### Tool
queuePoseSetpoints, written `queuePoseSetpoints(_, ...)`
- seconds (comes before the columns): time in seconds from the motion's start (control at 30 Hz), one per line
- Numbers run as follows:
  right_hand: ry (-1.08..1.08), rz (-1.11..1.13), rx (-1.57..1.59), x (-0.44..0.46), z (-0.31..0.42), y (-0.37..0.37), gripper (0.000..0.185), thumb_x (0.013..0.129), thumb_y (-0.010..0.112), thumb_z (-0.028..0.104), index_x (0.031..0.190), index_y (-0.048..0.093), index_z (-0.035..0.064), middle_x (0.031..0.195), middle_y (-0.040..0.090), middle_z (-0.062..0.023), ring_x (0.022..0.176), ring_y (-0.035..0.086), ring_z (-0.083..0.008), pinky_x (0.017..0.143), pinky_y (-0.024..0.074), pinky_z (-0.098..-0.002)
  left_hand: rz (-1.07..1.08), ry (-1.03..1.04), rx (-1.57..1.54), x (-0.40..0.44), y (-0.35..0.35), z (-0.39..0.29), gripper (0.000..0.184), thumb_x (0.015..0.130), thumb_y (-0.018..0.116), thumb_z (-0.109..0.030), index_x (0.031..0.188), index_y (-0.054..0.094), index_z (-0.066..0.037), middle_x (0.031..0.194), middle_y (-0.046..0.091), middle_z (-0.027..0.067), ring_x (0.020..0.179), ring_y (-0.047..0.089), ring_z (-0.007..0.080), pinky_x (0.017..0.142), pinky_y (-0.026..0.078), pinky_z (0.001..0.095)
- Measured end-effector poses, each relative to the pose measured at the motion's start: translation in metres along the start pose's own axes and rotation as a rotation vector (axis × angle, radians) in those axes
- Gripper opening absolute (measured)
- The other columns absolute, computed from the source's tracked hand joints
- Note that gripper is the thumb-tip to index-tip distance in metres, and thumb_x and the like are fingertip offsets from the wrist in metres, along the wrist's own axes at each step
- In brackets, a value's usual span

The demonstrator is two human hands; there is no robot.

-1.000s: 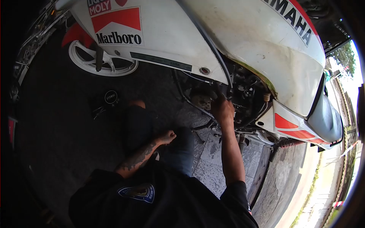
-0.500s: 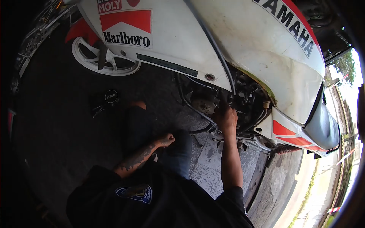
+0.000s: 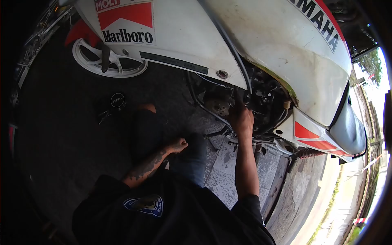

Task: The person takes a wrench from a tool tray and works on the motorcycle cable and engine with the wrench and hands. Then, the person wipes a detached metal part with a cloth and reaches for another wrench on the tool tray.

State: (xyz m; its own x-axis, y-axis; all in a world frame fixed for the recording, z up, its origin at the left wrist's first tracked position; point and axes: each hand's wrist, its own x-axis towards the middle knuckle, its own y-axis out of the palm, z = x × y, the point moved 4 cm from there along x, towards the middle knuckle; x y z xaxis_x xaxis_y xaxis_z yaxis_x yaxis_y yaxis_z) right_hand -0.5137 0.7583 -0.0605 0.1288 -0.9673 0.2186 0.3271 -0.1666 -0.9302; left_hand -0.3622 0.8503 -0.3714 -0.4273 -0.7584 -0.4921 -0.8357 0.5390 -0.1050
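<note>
On the left, the left hand point(image 3: 178, 145) lies by the thigh point(image 3: 190, 157), fingers curled into a narrow fist; whether anything is inside cannot be seen, and it does not touch the bike point(image 3: 286, 67). Far of it, the fairing point(image 3: 179, 49) is on. To the right, the right hand point(image 3: 241, 119) reaches into the engine point(image 3: 263, 96), which lies open to view below the fairing's edge; the fingers are hidden, so their grip cannot be told. Work there looks underway, but how much is done or left does not show.

The bike fills the far side and the right, its front pointing left: the wheel point(image 3: 110, 72) is far left, the seat point(image 3: 349, 126) right and nearer. Its long axis thus runs left to right, slanting nearer rightward.
</note>
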Motion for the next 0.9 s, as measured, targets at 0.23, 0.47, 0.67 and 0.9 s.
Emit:
queuePoseSetpoints(0.23, 0.042, -0.004, 0.135, -0.006, 0.015, -0.009, 0.066, 0.074, 0.056, 0.008, 0.136, 0.04, 0.0231, 0.08, 0.063, -0.0198, 0.079, 0.06, -0.0386, 0.068, 0.0468, -0.0469, -0.011, -0.007, 0.008, 0.0, 0.002, 0.0, 0.026, 0.092, 0.052, -0.028, 0.088, 0.056, -0.003, 0.054, 0.054, 0.0053, 0.043, 0.051, 0.0128, 0.043, 0.042, 0.0298)
queuePoseSetpoints(0.47, -0.004, -0.022, -0.005, 0.01, 0.003, 0.009, 0.061, 0.074, 0.054, 0.011, 0.133, 0.044, 0.0224, 0.081, 0.064, -0.0217, 0.075, 0.061, -0.0395, 0.067, 0.0478, -0.0487, 0.005, -0.02, -0.007, 0.008, 0.0, 0.002, 0.026, 0.093, 0.05, -0.028, 0.09, 0.054, -0.002, 0.052, 0.052, 0.0048, 0.041, 0.049, 0.0124, 0.041, 0.04, 0.0287)
queuePoseSetpoints(0.67, 0.051, -0.003, 0.088, -0.001, -0.001, 0.006, 0.056, 0.076, 0.053, 0.013, 0.131, 0.046, 0.0216, 0.081, 0.063, -0.0221, 0.077, 0.061, -0.0406, 0.067, 0.0475, -0.0497, -0.028, 0.009, -0.005, 0.0, -0.003, -0.007, 0.028, 0.092, 0.05, -0.029, 0.088, 0.055, -0.002, 0.052, 0.053, 0.0047, 0.041, 0.05, 0.0124, 0.042, 0.041, 0.029)
queuePoseSetpoints(0.9, -0.025, -0.027, 0.023, 0.011, -0.01, 0.014, 0.054, 0.076, 0.053, 0.011, 0.129, 0.047, 0.021, 0.08, 0.064, -0.021, 0.075, 0.061, -0.041, 0.065, 0.0474, -0.0506, -0.046, 0.022, 0.04, 0.001, 0.0, -0.002, 0.029, 0.091, 0.052, -0.03, 0.086, 0.056, -0.003, 0.052, 0.054, 0.0051, 0.042, 0.052, 0.0143, 0.045, 0.042, 0.0313)
